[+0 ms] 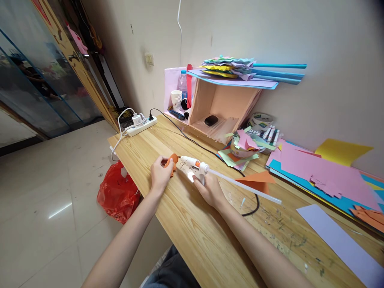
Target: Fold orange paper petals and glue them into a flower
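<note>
Pinched between the fingers of my left hand (161, 173) is a small piece of orange paper (172, 162), held just above the wooden table. My right hand (209, 189) is wrapped round the handle of a white glue gun (192, 165). The gun's nozzle points left and is at the orange paper; whether the two touch is too small to tell. A long, clear glue stick (246, 186) sticks out of the gun's back end, toward the right. Behind my right wrist lies a folded orange sheet (258, 181).
A black cord (196, 143) runs across the wooden table (192, 224) from a power strip (141, 126). Behind stand a pink open box (223, 102) and a bowl of paper scraps (243, 150). Coloured sheets (336, 164) lie right; a red bag (118, 194) is below the left edge.
</note>
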`<state>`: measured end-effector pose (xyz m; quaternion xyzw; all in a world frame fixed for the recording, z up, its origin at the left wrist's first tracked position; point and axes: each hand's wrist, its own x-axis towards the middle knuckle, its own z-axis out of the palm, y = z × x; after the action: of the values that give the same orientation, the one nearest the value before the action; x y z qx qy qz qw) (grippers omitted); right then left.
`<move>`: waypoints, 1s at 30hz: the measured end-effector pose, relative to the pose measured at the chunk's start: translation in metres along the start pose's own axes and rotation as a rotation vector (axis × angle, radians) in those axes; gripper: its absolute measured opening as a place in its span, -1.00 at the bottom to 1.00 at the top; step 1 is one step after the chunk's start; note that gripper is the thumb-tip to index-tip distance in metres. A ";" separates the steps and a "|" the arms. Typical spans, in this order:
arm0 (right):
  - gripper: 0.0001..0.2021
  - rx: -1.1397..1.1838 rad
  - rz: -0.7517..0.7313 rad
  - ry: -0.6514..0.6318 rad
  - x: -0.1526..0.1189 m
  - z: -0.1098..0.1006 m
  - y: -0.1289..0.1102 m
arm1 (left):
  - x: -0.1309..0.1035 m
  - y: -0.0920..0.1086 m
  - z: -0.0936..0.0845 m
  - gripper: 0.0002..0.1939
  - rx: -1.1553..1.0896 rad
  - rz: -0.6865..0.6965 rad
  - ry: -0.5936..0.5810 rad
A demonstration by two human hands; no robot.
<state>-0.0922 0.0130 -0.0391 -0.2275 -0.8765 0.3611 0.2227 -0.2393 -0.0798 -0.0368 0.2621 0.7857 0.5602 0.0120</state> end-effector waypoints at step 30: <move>-0.73 -0.005 -0.112 -0.019 0.015 -0.033 0.015 | -0.065 0.068 0.020 -0.66 -0.611 -0.394 -0.633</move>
<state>-0.0824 0.0486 -0.0257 -0.1752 -0.8907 0.3481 0.2338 -0.1499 -0.0744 -0.0019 0.2505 0.5776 0.6451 0.4330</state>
